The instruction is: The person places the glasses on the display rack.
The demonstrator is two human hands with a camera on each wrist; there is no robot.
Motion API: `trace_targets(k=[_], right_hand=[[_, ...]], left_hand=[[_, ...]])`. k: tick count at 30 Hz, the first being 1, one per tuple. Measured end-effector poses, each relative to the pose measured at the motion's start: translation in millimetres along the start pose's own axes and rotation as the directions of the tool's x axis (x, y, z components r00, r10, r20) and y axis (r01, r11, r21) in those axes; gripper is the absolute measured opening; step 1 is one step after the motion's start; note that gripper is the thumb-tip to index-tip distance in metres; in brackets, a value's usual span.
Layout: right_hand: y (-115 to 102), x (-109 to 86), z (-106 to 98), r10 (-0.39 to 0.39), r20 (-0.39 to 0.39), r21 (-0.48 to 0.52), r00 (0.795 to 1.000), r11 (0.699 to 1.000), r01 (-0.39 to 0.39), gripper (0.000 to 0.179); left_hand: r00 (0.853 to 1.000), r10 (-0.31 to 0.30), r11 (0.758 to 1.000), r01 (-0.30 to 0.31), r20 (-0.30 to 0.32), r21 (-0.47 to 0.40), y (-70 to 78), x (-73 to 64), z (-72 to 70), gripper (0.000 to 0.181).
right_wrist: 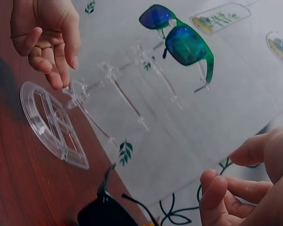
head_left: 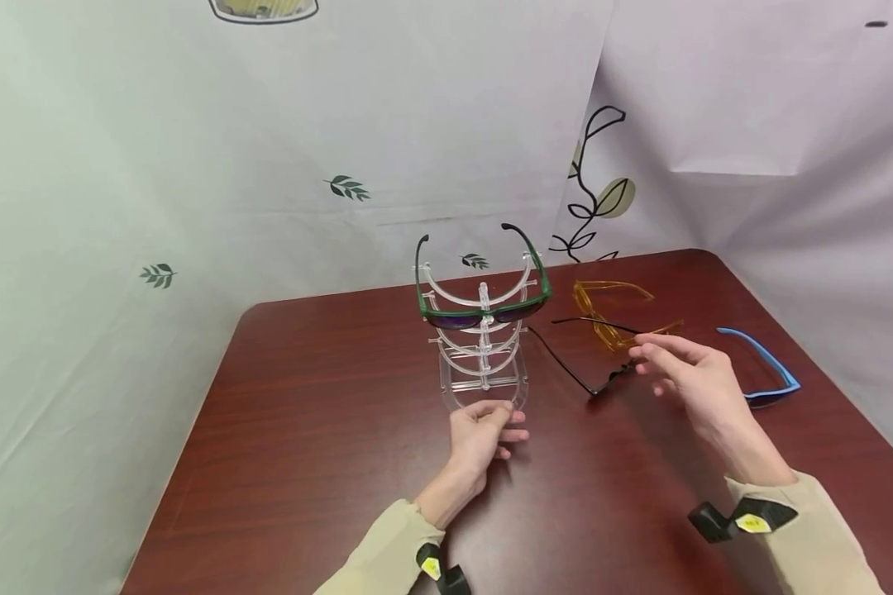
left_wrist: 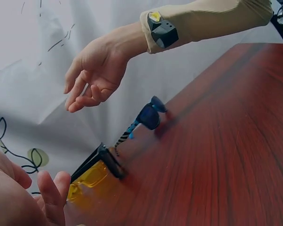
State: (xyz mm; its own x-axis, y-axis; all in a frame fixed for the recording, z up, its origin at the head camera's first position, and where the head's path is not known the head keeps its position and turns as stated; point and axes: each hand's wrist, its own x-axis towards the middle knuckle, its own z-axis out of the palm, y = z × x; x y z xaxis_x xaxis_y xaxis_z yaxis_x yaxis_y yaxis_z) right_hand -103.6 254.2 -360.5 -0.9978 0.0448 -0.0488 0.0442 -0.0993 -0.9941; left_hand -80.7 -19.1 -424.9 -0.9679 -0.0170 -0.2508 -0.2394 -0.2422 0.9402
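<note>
A clear display stand (head_left: 484,364) with several curved arms stands upright on the table. Green-framed sunglasses (head_left: 454,321) with blue-purple mirrored lenses rest across its upper part, temples pointing up and back. In front of the stand's base hovers my left hand (head_left: 479,438), fingers loosely bent and holding nothing. To the right, my right hand (head_left: 692,384) is raised over the table, its thumb and fingers apart in the right wrist view. Black sunglasses (right_wrist: 106,212) lie between the stand and this hand, which overlaps their far end in the head view.
Yellow glasses (head_left: 584,302) lie behind the black pair. Blue sunglasses (head_left: 777,376) lie near the right edge of the dark red table (head_left: 305,430). A pale cloth backdrop (head_left: 268,149) with leaf drawings hangs behind and beside the table.
</note>
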Motion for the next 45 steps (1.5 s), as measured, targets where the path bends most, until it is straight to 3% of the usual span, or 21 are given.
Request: trace_targets(k=[5, 19, 30, 45], right_hand=[[1.5, -2.1, -9.4, 0.021, -0.04, -0.021, 0.999, 1.0, -0.022, 0.014], [7.5, -4.9, -35.1, -0.004, -0.088, 0.028, 0.996, 1.0, 0.006, 0.013], [9.4, 0.9, -45.4, 0.003, -0.108, -0.042, 0.994, 0.999, -0.008, 0.012], [16.8, -2.2, -71.0, 0.001, -0.154, -0.014, 0.988, 1.0, -0.003, 0.018]], left_hand=[[1.0, -0.022, 1.0, 0.022, 0.013, -0.007, -3.1, 0.1, 12.6, 0.018], [0.997, -0.059, 0.998, 0.06, 0.055, -0.016, -11.6, 5.2, 35.5, 0.021], [0.994, -0.101, 0.994, 0.103, 0.052, -0.022, -19.0, 14.5, 52.9, 0.023], [0.992, -0.116, 0.992, 0.118, 0.04, -0.041, -23.8, 23.1, 65.9, 0.022]])
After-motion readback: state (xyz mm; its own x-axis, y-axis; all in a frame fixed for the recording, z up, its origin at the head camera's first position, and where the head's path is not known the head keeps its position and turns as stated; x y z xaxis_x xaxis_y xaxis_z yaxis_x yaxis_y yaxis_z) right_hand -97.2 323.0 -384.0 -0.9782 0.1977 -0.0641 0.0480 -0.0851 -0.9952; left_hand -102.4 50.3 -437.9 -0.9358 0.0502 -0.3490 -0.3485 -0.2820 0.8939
